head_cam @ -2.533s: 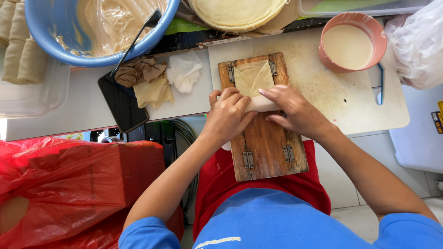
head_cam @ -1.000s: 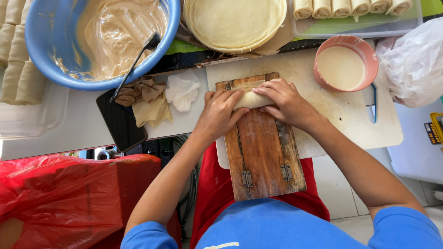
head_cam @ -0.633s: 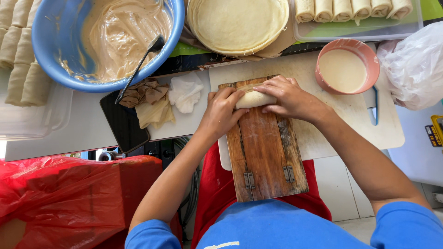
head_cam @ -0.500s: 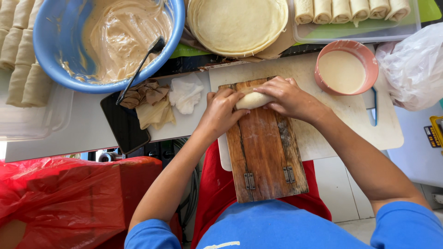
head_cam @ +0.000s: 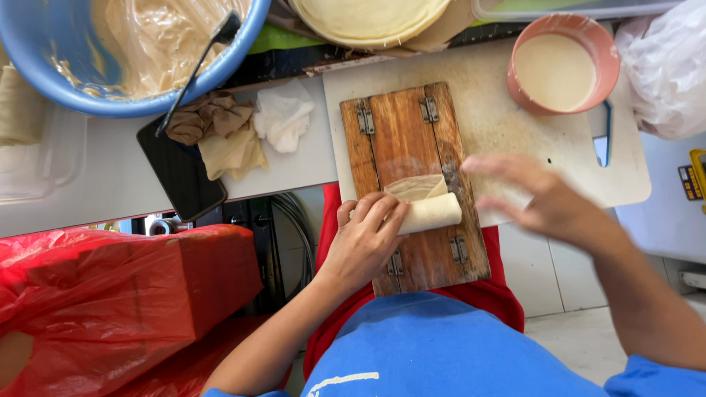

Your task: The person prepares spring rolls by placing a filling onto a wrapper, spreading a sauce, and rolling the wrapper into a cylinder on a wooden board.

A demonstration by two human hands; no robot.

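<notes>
From the head camera, looking down: the left hand (head_cam: pixel 365 239) rests on a wooden board (head_cam: pixel 401 140) with metal hinges. Its fingers (head_cam: pixel 382 213) are bent over the left end of a pale roll (head_cam: pixel 430 213) and press on it. The roll lies across the board, just right of the left hand. A loose flap of thin wrapper (head_cam: pixel 415 187) sticks out above the roll, away from the person.

The right hand (head_cam: pixel 540 202) is blurred. It hovers just right of the roll, with its fingers spread out and nothing in it. It does not touch the roll.

The wooden board sits on a white cutting board (head_cam: pixel 500 132). Past the right hand stands a pink bowl (head_cam: pixel 562 70) with pale liquid in it. Far right of that hand is a clear plastic bag (head_cam: pixel 665 73).

Past the left hand lie crumpled cloths (head_cam: pixel 235 132) and a black phone (head_cam: pixel 180 173). Farther up is a big blue bowl (head_cam: pixel 66 59) with creamy batter and a dark brush (head_cam: pixel 198 70) leaning in it. A stack of round flat wrappers (head_cam: pixel 368 15) sits at the top. Left of the left arm is a red plastic bag (head_cam: pixel 110 301).
</notes>
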